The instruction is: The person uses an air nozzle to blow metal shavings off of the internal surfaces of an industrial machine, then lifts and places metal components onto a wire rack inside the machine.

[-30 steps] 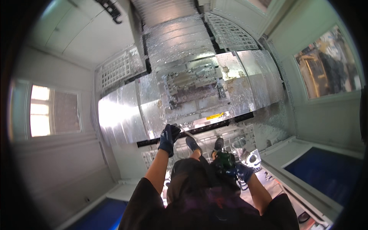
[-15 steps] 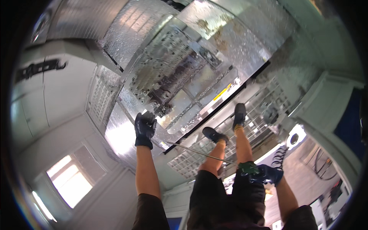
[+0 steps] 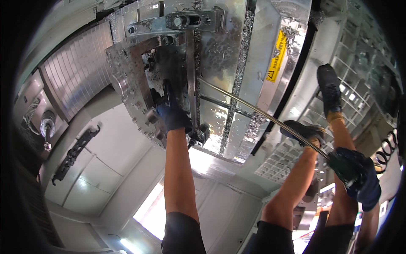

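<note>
My left hand (image 3: 172, 113), in a dark blue glove, reaches in over a large metal workpiece (image 3: 134, 95) with holes, bolted down on a machine table. Its index finger is stretched out along the dark inner part of the piece; the other fingers are partly hidden, and contact is hard to tell. In my right hand (image 3: 367, 182), also gloved, is an air blow gun (image 3: 270, 118) with a green body and a long thin metal tube. The tube slants up and left, its tip above the table just right of the workpiece.
A metal clamp (image 3: 192, 20) sits at the top of the workpiece. Metal chips lie along the table slots (image 3: 242, 63). A yellow warning label (image 3: 277, 57) marks the front edge. The machine spindle (image 3: 48, 127) is at far left. My shoes stand on white grating (image 3: 275, 163); a coiled hose (image 3: 385, 148) hangs right.
My view has moved closer to the table. My left hand has gone from its near edge onto the workpiece, its index finger now extended. The blow gun's tube now reaches in over the table.
</note>
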Demonstrator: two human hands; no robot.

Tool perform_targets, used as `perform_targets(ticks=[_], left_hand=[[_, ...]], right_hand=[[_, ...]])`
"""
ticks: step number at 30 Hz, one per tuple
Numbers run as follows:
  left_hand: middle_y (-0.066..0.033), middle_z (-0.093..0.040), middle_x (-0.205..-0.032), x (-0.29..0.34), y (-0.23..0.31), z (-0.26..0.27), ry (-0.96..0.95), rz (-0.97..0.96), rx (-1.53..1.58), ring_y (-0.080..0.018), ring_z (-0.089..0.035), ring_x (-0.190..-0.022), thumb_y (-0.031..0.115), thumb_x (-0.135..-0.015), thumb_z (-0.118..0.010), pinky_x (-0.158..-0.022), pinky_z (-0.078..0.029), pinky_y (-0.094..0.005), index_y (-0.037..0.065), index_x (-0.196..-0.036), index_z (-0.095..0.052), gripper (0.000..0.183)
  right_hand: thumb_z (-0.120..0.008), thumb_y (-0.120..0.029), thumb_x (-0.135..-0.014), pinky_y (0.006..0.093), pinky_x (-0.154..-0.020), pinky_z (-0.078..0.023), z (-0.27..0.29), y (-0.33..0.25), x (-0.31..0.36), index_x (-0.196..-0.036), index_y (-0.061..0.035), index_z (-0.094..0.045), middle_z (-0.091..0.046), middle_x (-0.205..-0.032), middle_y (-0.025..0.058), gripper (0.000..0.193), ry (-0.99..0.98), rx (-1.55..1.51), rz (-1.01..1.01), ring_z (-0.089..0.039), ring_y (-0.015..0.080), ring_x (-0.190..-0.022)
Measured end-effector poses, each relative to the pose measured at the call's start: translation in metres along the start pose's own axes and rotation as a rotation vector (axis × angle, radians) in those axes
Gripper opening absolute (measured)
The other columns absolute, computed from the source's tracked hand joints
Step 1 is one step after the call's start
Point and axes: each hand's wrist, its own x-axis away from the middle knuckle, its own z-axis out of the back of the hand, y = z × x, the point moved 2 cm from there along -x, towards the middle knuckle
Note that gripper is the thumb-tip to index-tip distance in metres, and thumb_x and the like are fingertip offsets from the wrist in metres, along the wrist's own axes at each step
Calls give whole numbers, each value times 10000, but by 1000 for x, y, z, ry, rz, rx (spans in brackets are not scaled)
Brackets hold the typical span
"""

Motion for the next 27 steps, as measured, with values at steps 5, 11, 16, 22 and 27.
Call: perform_targets(ticks=[5, 11, 16, 22, 27], left_hand=[[-150, -392, -1414, -31, -36, -4, -129, 9, 254, -189, -467, -1217, 273, -867, -679, -976, -425, -374, 122, -1485, -177, 810], [-172, -378, -1447, -85, -48, -9, -50, -755, -547, -352, -396, -1296, 398, -1000, -330, -1095, -262, -437, 86, -1446, -306, 545], [-147, -430, -1391, -128, -22, -47, -145, -543, -164, -295, -457, -1211, 364, -992, -369, -997, -346, -409, 82, -1400, -348, 497], [-116, -492, -1323, -160, -18, -58, -296, -226, 224, -228, -531, -1110, 323, -982, -415, -881, -447, -376, 78, -1345, -398, 439], [-90, -544, -1267, -130, -19, -53, -333, -352, 316, -171, -592, -1025, 289, -973, -454, -783, -531, -348, 74, -1299, -439, 391]], right_hand=[[-752, -36, -707, 312, -768, -544, -11, 65, -7, -1179, 11, -574, -668, -1011, 133, 506, 119, 312, 211, -674, 269, -848], [-703, -45, -753, 351, -776, -540, -21, 71, -51, -1096, -12, -639, -658, -1016, 134, 351, 236, -609, -267, -657, 267, -865], [-683, -36, -759, 346, -801, -530, -49, 83, -130, -1105, -5, -631, -654, -1037, 139, 351, 252, -360, -9, -652, 265, -894], [-658, -25, -765, 340, -829, -519, -57, 73, -164, -1115, 2, -622, -650, -1061, 144, 353, 252, -288, 63, -645, 262, -929], [-638, -15, -771, 336, -854, -509, -48, 62, -147, -1124, 9, -614, -647, -1081, 149, 355, 236, -221, 56, -640, 260, -959]])
